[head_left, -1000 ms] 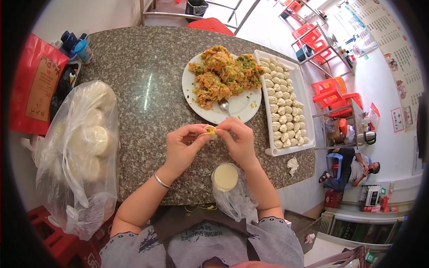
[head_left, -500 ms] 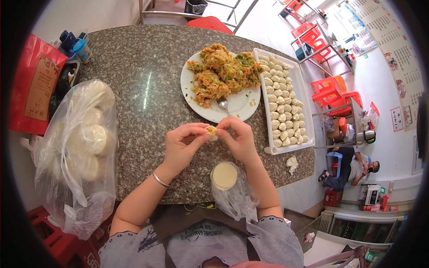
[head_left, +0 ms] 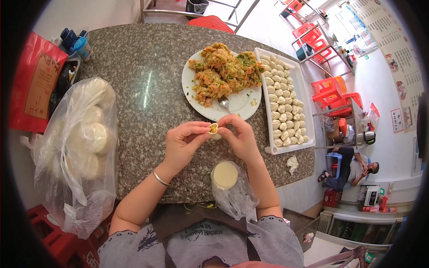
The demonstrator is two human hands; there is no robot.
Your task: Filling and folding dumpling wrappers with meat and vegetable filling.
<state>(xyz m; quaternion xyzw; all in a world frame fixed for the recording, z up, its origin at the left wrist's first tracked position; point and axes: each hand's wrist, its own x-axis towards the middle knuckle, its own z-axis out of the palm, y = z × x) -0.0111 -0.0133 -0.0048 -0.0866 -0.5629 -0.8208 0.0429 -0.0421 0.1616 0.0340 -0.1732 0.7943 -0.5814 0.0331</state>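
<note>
Between both hands, over the near part of the table, is a small dumpling (head_left: pixel 214 132) with filling showing in its open top. My left hand (head_left: pixel 185 139) pinches its left side, and my right hand (head_left: pixel 239 135) pinches its right edge. Just beyond them, a white plate (head_left: pixel 193 100) carries a heap of orange and green filling (head_left: pixel 223 73), with a spoon (head_left: pixel 224 102) partly sunk in it. A stack of round dumpling wrappers (head_left: pixel 225 175) sits in a clear plastic bag (head_left: pixel 239 196) close to my body. Rows of pleated dumplings (head_left: pixel 283 105) fill much of a white tray (head_left: pixel 304 85) on the right.
At the left edge lies a large plastic bag (head_left: pixel 80 143) with pale round stacks inside. Behind it are a red paper bag (head_left: pixel 38 85) and a blue cup (head_left: pixel 82 47). A crumpled tissue (head_left: pixel 292 164) lies below the tray. A person (head_left: pixel 353 167) sits far right.
My fingers have shifted slightly on the dumpling, and its open top with the filling shows more. The view has moved a little; the plate and tray stay in place.
</note>
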